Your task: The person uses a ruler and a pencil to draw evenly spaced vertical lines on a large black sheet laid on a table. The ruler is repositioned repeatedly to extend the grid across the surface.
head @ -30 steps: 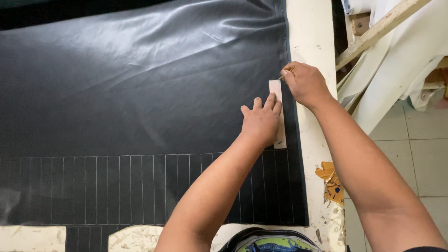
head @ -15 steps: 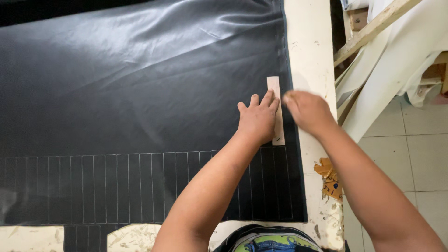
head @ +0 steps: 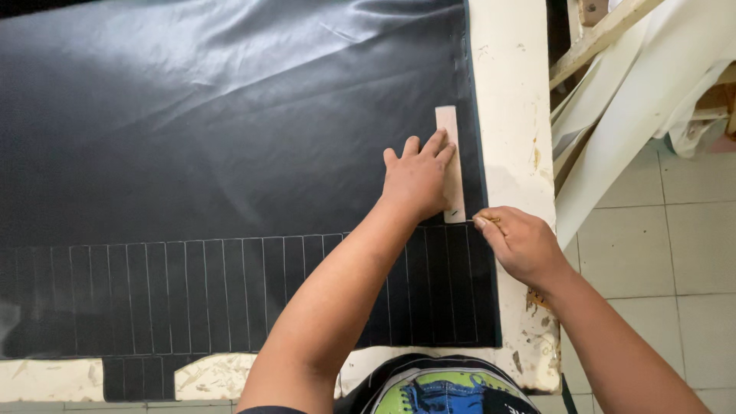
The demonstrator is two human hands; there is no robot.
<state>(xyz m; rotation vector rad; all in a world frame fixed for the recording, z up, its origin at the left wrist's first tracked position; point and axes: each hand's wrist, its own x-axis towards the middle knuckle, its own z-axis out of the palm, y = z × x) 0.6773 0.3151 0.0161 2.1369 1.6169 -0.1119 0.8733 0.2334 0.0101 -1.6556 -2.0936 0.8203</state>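
Observation:
A large sheet of dark, shiny fabric [head: 230, 138] lies spread over a white table [head: 510, 100]. Its near part carries a row of thin chalk lines [head: 192, 291] forming narrow strips. My left hand [head: 418, 180] presses flat on a small pale rectangular template [head: 448, 123] near the fabric's right edge. My right hand [head: 521, 245] is beside the template's lower end, fingers pinched on a small marking piece [head: 484, 221] that touches the fabric.
The table's right edge is worn and chipped [head: 537, 360]. Beyond it stand a wooden frame [head: 606, 34] and pale fabric or sheeting [head: 644, 100] over a tiled floor [head: 675, 253]. My printed shirt [head: 437, 387] shows at the bottom.
My right hand has drawn down along the template's right side, from its top end to its lower end. The left hand has stayed pressed on the template.

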